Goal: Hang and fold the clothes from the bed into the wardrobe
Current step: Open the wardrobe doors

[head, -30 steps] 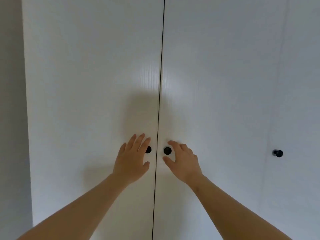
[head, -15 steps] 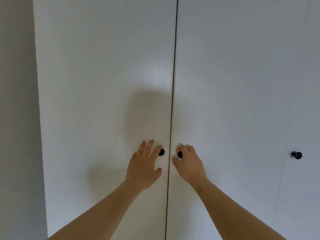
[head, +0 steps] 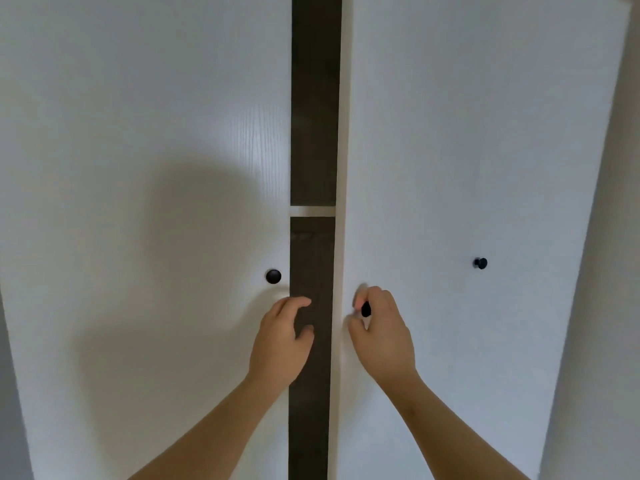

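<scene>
The wardrobe is standing directly ahead, filling the view. Its left door and right door are standing apart, showing a narrow dark opening crossed by one pale shelf edge. The clothes and the bed are not showing in this view.

The right hand is pinching the right knob; its fingers are curling round the knob and clamping it against the thumb. The left hand is hovering at the inner edge of the left door, its fingers curving apart from the thumb and holding nothing visible. Whether they are touching the door edge cannot be told.

The left knob is lying just above and slightly left of the left fingertips, free. The door edges are running vertically, so each leaf is probably swinging outward toward the near side. The left hand is the nearer one to the left knob and is likely needing a short upward reach to take it. A third knob is sitting well apart to the right.
</scene>
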Demonstrator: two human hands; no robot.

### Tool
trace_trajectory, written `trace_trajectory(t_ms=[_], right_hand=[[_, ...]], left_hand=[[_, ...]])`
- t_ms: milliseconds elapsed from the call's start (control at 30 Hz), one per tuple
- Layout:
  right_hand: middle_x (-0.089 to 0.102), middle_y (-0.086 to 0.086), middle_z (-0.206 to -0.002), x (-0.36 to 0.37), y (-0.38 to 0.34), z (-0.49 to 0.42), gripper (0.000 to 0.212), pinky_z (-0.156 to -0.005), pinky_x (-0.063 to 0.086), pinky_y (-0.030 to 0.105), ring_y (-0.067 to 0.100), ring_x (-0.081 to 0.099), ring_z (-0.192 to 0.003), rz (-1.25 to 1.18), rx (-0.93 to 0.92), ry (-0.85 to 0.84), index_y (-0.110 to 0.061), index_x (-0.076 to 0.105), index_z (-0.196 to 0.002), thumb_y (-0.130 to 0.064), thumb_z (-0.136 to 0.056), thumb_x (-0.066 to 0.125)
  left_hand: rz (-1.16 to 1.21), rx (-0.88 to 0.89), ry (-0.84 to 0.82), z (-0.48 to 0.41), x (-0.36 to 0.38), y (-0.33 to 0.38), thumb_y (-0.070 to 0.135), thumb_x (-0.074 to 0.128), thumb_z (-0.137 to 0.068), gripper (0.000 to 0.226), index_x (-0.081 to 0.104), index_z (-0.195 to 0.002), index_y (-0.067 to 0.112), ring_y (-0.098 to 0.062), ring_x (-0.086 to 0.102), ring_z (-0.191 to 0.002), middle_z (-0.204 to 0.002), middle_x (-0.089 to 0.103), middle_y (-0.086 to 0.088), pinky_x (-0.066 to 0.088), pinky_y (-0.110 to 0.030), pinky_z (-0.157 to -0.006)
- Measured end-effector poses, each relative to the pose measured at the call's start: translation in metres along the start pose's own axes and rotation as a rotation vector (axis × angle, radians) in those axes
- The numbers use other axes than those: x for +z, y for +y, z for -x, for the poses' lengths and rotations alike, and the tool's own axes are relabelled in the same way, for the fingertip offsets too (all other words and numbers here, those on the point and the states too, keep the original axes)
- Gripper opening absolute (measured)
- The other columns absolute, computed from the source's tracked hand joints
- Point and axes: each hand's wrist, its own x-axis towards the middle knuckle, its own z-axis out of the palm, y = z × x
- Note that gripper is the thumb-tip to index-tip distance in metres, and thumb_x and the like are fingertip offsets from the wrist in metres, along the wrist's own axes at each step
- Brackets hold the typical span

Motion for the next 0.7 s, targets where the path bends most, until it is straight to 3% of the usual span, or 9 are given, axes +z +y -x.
trace_trajectory(t_ms=[233,467,567,700], right_hand=[[0.048,-0.018,-0.082,-0.063,0.012,0.027,0.023,-0.062,0.039,0.007,0.007,0.052,-0.07,-0.098,0.04,-0.075,-0.033,0.042,-0.082,-0.014,-0.087,0.054],[0.051,-0.018,-0.089,-0.127,0.038,0.049,0.034,-0.054,0.04,0.007,0.0,0.045,-0.051,-0.14,0.037,-0.131,-0.039,0.041,-0.079,-0.008,-0.086,0.051],[0.052,-0.018,-0.086,-0.159,0.055,0.057,0.035,-0.051,0.041,0.009,0.0,0.047,-0.05,-0.166,0.053,-0.114,-0.039,0.043,-0.08,-0.005,-0.086,0.051],[0.055,-0.018,-0.08,-0.201,0.08,0.071,0.034,-0.054,0.047,0.026,0.015,0.048,-0.051,-0.228,0.132,-0.066,-0.044,0.044,-0.08,-0.01,-0.081,0.044]], left_hand=[[0.258,-0.005,-0.087,0.028,0.025,0.054,0.013,0.054,-0.091,0.036,0.051,-0.124,0.027,-0.004,0.046,-0.112,-0.126,0.049,0.011,0.038,-0.021,-0.094],[0.454,-0.006,-0.152,0.055,0.053,0.115,0.011,0.055,-0.09,0.029,0.057,-0.116,0.024,-0.008,0.057,-0.105,-0.112,0.061,0.009,0.044,-0.016,-0.087],[0.525,0.019,-0.166,0.069,0.07,0.146,0.007,0.053,-0.089,0.031,0.057,-0.099,0.036,0.0,0.058,-0.097,-0.102,0.063,0.017,0.044,-0.006,-0.078],[0.567,0.022,-0.17,0.087,0.091,0.184,0.005,0.054,-0.09,0.038,0.054,-0.09,0.043,0.014,0.055,-0.09,-0.098,0.059,0.025,0.036,0.005,-0.071]])
